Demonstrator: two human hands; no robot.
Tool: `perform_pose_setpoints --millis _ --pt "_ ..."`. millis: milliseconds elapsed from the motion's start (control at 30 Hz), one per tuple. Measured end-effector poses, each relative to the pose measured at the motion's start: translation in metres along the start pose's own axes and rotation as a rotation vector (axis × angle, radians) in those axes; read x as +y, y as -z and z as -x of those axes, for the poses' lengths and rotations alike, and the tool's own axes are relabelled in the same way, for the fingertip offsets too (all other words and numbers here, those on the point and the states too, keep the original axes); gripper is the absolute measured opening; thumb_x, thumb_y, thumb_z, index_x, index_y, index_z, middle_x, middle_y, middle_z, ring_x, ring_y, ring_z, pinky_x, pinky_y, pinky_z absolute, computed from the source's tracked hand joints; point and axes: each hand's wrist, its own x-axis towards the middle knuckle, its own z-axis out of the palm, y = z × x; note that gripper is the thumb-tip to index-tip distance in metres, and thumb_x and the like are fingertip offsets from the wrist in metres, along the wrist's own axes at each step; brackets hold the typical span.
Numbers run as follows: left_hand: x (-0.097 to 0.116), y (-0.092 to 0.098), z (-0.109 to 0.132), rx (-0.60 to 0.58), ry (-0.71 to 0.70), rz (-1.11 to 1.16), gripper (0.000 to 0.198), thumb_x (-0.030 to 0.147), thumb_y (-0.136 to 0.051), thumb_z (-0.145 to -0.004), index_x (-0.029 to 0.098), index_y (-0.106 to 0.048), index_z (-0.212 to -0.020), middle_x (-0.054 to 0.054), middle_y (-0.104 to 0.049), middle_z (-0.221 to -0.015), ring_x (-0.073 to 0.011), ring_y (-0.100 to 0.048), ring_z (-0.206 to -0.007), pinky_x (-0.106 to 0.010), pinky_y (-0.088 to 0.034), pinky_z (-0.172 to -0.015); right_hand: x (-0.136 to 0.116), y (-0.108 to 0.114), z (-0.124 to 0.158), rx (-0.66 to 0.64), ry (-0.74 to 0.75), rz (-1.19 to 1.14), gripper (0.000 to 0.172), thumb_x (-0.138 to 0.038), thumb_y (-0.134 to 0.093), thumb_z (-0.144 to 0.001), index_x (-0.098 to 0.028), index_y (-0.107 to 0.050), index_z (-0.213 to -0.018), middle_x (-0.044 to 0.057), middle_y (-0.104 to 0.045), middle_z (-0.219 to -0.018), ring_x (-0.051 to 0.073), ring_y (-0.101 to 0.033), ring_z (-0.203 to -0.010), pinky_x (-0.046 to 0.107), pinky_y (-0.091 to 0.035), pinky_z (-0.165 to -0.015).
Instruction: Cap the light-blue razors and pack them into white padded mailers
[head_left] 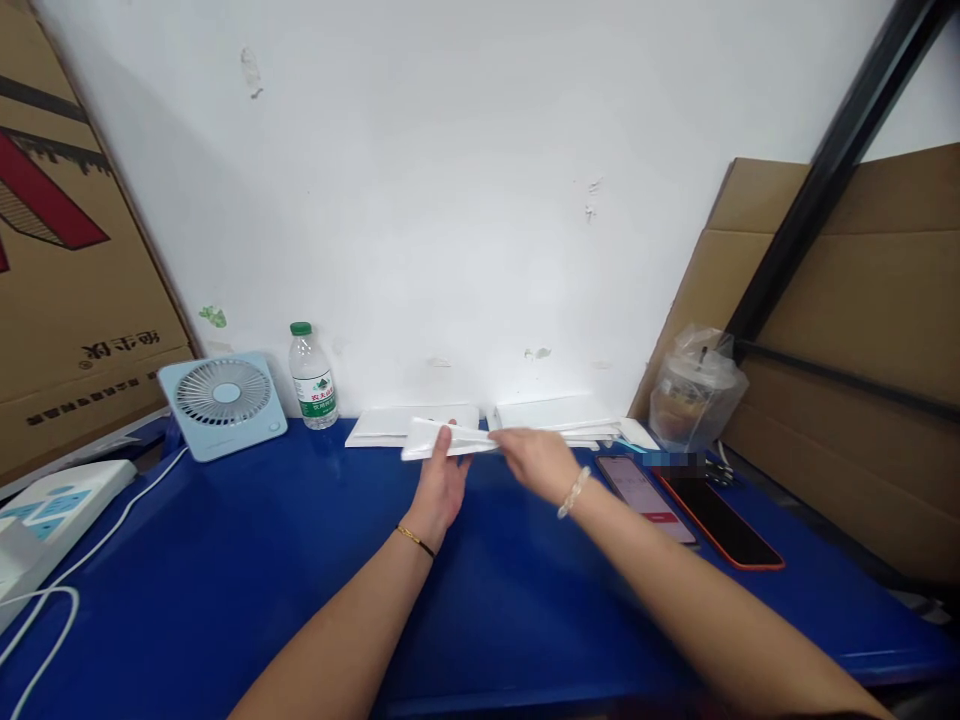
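Note:
A flat white packet [424, 440] is held up just above the table, in front of two low white stacks. My left hand [441, 488] grips it from below, with the thumb lying across its face. At the packet's right end, the closed fingers of my right hand [541, 463] pinch its narrow edge or flap; the fingertips are partly hidden. Behind my left hand, against the wall, lies the left stack of flat white pieces [367, 428]. The right stack of flat white pieces [547, 412] lies behind my right hand.
On the blue table [300, 600] stand a light-blue fan [225, 400] and a water bottle [313, 385], with a white power strip [60, 500] at far left. To the right are two phones [645, 500] [724, 525] and a bagged drink cup [690, 395]. Cardboard [862, 400] flanks the table.

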Motion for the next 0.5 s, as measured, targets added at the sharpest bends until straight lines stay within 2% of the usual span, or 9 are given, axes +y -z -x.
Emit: perform_pose_setpoints --millis 100,133,167,233,300,400,500 --pt "0.008 0.004 -0.007 0.191 -0.075 0.085 0.026 0.030 -0.061 -0.080 0.021 -0.057 -0.104 -0.005 -0.063 -0.102 -0.0182 -0.059 -0.104 -0.031 -0.048 -0.089 -0.020 -0.017 0.013 -0.074 0.092 -0.233 0.037 -0.032 -0.043 -0.091 -0.024 -0.050 -0.126 0.008 -0.063 -0.115 0.022 -0.059 -0.102 0.031 -0.044 -0.085" --pt "0.011 0.005 -0.009 0.226 -0.081 0.086 0.026 0.029 -0.061 -0.079 0.020 -0.057 -0.103 -0.005 -0.064 -0.099 -0.0181 -0.061 -0.101 -0.030 -0.048 -0.087 -0.018 -0.023 0.017 -0.086 0.110 -0.334 0.047 -0.040 -0.051 -0.086 -0.024 -0.046 -0.130 0.008 -0.059 -0.122 0.023 -0.056 -0.108 0.033 -0.042 -0.091" --pt "0.015 0.005 -0.010 0.233 -0.092 0.081 0.027 0.029 -0.062 -0.078 0.020 -0.058 -0.103 -0.005 -0.064 -0.099 -0.0184 -0.061 -0.100 -0.030 -0.049 -0.086 -0.013 -0.028 0.020 -0.092 0.107 -0.433 0.065 -0.048 -0.060 -0.078 -0.023 -0.040 -0.135 0.009 -0.052 -0.131 0.025 -0.050 -0.116 0.035 -0.039 -0.096" --pt "0.021 0.004 -0.010 0.201 -0.128 0.058 0.031 0.029 -0.063 -0.077 0.022 -0.057 -0.107 -0.006 -0.063 -0.104 -0.0197 -0.061 -0.102 -0.032 -0.049 -0.086 0.004 -0.039 0.026 -0.118 0.042 -0.599 0.102 -0.056 -0.073 -0.059 -0.021 -0.026 -0.142 0.012 -0.035 -0.144 0.029 -0.037 -0.129 0.040 -0.032 -0.104" --pt "0.028 0.001 -0.008 0.142 -0.185 0.016 0.036 0.030 -0.064 -0.076 0.024 -0.056 -0.111 -0.005 -0.062 -0.111 -0.0211 -0.059 -0.106 -0.034 -0.049 -0.087 0.020 -0.049 0.030 -0.199 -0.024 -0.693 0.119 -0.057 -0.077 -0.050 -0.019 -0.017 -0.145 0.015 -0.025 -0.148 0.031 -0.029 -0.133 0.044 -0.027 -0.108" --pt "0.038 -0.007 -0.001 0.035 -0.274 -0.064 0.043 0.031 -0.067 -0.075 0.026 -0.054 -0.115 -0.005 -0.060 -0.116 -0.0237 -0.057 -0.110 -0.037 -0.047 -0.090 0.029 -0.061 0.032 -0.263 -0.027 -0.741 0.126 -0.054 -0.081 -0.043 -0.017 -0.017 -0.146 0.016 -0.023 -0.149 0.034 -0.023 -0.135 0.047 -0.020 -0.110" --pt "0.048 -0.013 0.006 -0.047 -0.355 -0.132 0.046 0.032 -0.068 -0.074 0.026 -0.053 -0.118 -0.007 -0.059 -0.118 -0.0265 -0.056 -0.112 -0.040 -0.047 -0.090 0.021 -0.066 0.031 -0.233 -0.018 -0.741 0.122 -0.055 -0.080 -0.044 -0.019 -0.021 -0.145 0.015 -0.026 -0.147 0.034 -0.024 -0.134 0.049 -0.020 -0.109"
